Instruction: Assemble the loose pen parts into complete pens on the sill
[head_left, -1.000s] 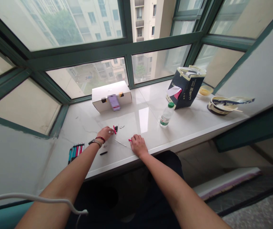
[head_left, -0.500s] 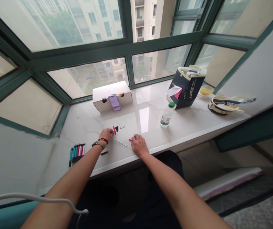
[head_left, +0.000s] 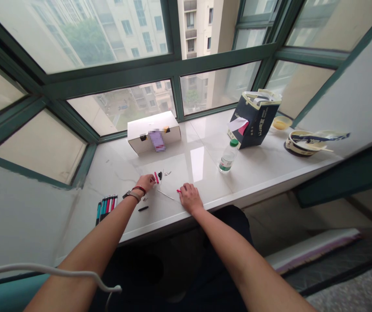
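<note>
My left hand (head_left: 146, 182) is closed, fingertips together, just left of a red pen barrel (head_left: 156, 177) on the white counter; whatever it pinches is too small to make out. Close by lie small black pen parts (head_left: 160, 175) and small metal bits (head_left: 167, 173). A thin pen refill (head_left: 165, 195) lies between my two hands. My right hand (head_left: 190, 198) rests on the counter with its fingers curled round a red pen part (head_left: 179, 190), whose end pokes out on the left. A black pen piece (head_left: 143, 208) lies below my left wrist.
A row of pens (head_left: 106, 206) lies at the left, partly behind my left forearm. Toward the window is a white box (head_left: 155, 125). A green-capped bottle (head_left: 227, 158), a dark paper bag (head_left: 253, 121) and bowls (head_left: 299, 145) stand on the right. A white cable (head_left: 59, 272) crosses the lower left.
My left hand has shifted very slightly, uncovering small bits near its wrist. My right hand stays in place with the red pen part. The view has moved a little.
</note>
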`<state>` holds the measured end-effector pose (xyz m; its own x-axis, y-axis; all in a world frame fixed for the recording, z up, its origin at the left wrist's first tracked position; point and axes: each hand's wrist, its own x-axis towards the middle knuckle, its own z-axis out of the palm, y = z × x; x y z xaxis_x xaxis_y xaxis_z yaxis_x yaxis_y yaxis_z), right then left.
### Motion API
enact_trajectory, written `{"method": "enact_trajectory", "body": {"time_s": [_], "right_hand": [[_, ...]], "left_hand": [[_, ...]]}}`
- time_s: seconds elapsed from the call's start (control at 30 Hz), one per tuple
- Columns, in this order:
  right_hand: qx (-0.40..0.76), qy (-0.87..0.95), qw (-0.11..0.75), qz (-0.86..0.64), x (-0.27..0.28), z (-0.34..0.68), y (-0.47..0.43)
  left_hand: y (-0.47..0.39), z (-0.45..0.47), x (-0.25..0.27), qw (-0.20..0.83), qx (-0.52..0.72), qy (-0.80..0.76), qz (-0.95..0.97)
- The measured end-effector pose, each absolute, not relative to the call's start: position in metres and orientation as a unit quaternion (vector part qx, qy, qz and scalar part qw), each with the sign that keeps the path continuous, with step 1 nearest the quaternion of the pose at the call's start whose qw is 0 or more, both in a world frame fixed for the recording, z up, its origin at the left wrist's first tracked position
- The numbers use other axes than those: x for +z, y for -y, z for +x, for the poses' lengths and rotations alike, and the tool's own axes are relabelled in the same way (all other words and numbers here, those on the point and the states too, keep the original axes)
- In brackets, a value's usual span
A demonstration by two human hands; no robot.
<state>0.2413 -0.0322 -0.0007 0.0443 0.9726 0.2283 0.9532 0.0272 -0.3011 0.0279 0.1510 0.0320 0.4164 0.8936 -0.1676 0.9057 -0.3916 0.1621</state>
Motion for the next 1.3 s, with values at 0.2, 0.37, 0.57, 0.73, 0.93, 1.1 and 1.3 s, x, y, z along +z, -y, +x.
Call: {"method": "enact_trajectory", "body": {"time_s": [0.2, 0.37, 0.57, 0.73, 0.93, 1.1, 1.3], "right_hand": [[0.032, 0.691, 0.186, -0.698, 0.0, 0.242, 0.032], [0.035, 0.691, 0.188, -0.697, 0.001, 0.242, 0.032], [0.038, 0.69, 0.186, -0.698, 0.001, 0.242, 0.032], [0.037, 0.691, 0.185, -0.698, 0.001, 0.242, 0.032], [0.038, 0.693, 0.185, -0.696, -0.001, 0.242, 0.032], [0.034, 0.699, 0.191, -0.688, -0.005, 0.242, 0.031], [0.029, 0.705, 0.178, -0.686, -0.007, 0.242, 0.03]], "left_hand": [[-0.168, 0.006, 0.036, 0.091, -0.013, -0.56, 0.823], [-0.174, 0.012, 0.031, 0.101, -0.04, -0.524, 0.844], [-0.169, 0.027, 0.023, 0.107, -0.029, -0.541, 0.834], [-0.164, 0.027, 0.017, 0.094, -0.013, -0.546, 0.832], [-0.164, 0.024, 0.013, 0.073, -0.02, -0.548, 0.833], [-0.163, 0.023, 0.015, 0.074, -0.027, -0.538, 0.839], [-0.159, 0.021, 0.024, 0.079, -0.04, -0.526, 0.846]]}}
